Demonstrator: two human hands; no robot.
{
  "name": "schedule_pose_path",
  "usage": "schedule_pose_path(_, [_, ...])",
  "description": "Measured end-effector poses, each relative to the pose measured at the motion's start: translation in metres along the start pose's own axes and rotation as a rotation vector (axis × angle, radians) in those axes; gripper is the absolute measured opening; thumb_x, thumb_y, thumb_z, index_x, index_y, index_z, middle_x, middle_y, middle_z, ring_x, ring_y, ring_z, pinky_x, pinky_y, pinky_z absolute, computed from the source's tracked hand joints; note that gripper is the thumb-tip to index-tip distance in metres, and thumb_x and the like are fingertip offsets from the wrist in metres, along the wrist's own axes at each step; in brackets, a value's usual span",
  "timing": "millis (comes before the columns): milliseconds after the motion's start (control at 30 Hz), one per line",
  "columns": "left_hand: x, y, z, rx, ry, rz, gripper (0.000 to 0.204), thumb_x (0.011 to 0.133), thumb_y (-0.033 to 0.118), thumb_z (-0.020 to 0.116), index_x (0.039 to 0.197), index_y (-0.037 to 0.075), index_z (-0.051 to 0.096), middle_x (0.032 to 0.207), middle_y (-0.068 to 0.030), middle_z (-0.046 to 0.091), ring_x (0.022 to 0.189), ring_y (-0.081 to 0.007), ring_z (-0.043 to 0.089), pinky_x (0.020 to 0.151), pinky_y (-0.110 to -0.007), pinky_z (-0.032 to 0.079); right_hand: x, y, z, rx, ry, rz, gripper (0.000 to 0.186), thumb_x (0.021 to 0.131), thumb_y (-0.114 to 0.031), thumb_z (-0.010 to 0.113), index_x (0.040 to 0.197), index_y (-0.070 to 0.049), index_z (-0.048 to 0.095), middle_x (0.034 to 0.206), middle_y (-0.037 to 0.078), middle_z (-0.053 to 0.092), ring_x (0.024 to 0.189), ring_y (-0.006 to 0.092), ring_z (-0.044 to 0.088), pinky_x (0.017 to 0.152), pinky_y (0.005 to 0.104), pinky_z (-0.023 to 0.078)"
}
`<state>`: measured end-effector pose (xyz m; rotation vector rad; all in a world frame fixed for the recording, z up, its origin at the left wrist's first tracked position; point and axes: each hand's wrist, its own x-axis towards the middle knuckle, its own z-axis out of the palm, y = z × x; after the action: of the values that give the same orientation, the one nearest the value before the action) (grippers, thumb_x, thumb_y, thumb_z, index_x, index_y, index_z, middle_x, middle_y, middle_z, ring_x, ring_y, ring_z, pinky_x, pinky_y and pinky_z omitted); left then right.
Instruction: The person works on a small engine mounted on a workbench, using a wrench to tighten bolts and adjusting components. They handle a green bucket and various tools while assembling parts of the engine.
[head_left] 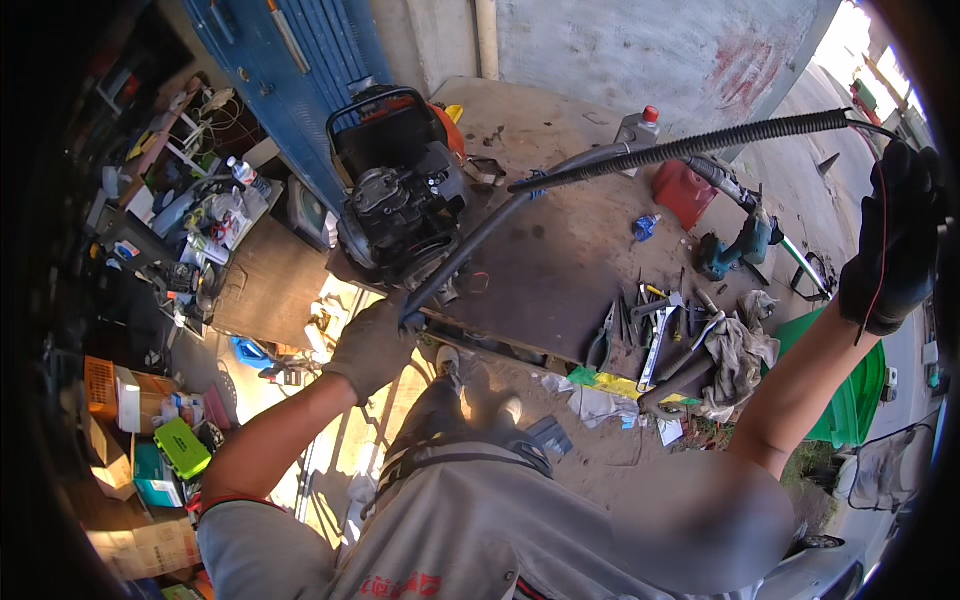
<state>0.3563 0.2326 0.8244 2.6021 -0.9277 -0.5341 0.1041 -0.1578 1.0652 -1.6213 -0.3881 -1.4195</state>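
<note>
My left hand [372, 345], in a grey glove, grips the lower end of a long black flexible shaft [560, 178] at the table's near left corner. From there the shaft arcs up and right across the table. Its ribbed far end reaches my right hand [893, 240], which wears a black glove and is closed around it, along with a thin red wire. Just behind my left hand, a small black petrol engine with an orange tank [400, 195] stands on the table's left end.
The brown worktable [560, 270] carries pliers, wrenches [655, 335], a dirty rag [738, 355], a teal cordless drill [738, 243], a red container [683, 190] and a grey bottle [638, 127]. Cluttered shelves and boxes [150, 400] stand left, a blue door [290, 70] behind, a green bin [855, 390] right.
</note>
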Motion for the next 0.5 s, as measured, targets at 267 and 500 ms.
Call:
schedule_pose_path(267, [0.024,-0.027,0.093,-0.312,-0.167,0.027,0.04,0.094,0.013,0.061,0.132,0.004,0.056,0.106,-0.0264,0.07,0.101,-0.0438,0.067,0.087,-0.045,0.053,-0.064,0.04,0.05,0.168,-0.05,0.229,0.066,0.106,-0.038,0.055,0.148,0.01,0.039,0.091,0.007,0.065,0.051,0.005,0.044,0.052,0.0201,0.041])
schedule_pose_path(500, [0.052,-0.092,0.181,-0.311,-0.067,0.055,0.053,0.092,0.017,0.069,0.14,0.005,0.053,0.114,-0.0266,0.069,0.105,-0.0433,0.066,0.089,-0.044,0.052,-0.138,0.086,0.139,0.095,-0.004,0.574,0.067,0.103,-0.045,0.061,0.132,0.015,0.056,0.081,0.008,0.068,0.058,0.0084,0.056,0.057,0.0221,0.044])
